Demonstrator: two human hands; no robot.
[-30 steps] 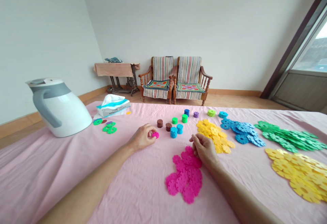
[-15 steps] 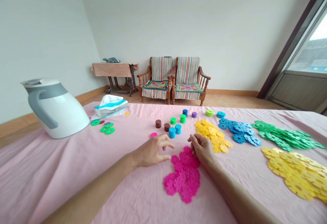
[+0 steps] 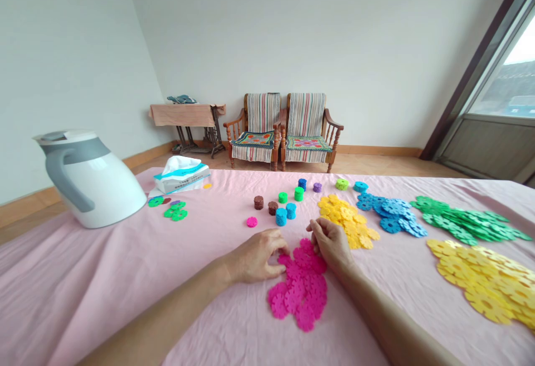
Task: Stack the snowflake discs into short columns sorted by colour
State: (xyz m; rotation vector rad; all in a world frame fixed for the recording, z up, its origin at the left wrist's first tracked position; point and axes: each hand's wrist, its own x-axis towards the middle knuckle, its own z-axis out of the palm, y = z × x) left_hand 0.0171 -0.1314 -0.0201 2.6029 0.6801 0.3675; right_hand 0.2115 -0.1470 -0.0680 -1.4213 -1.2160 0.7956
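A loose pile of pink snowflake discs (image 3: 297, 288) lies on the cloth in front of me. At the pile's upper left edge, my left hand (image 3: 259, 255) has its thumb and fingers closed around the rim of one pink disc. My right hand (image 3: 334, 244) rests at the upper right edge of the pile, fingers curled and thumb pressed to them; what they hold, if anything, is hidden. Beyond my left hand a single pink disc (image 3: 252, 221) lies flat. Short blue stacks (image 3: 281, 216) and brown stacks (image 3: 258, 203) of discs stand farther back.
Yellow discs (image 3: 346, 221), blue discs (image 3: 393, 214) and green discs (image 3: 463, 220) are heaped to the right, with a larger yellow heap (image 3: 489, 279) nearer. A white jug (image 3: 104, 188) and tissue box (image 3: 184, 176) stand left, near several loose green discs (image 3: 175, 210).
My left hand has moved down and slightly right from beside the pile onto a pink disc, its fingers closing. The single pink disc behind it is now uncovered. My right hand has stayed put.
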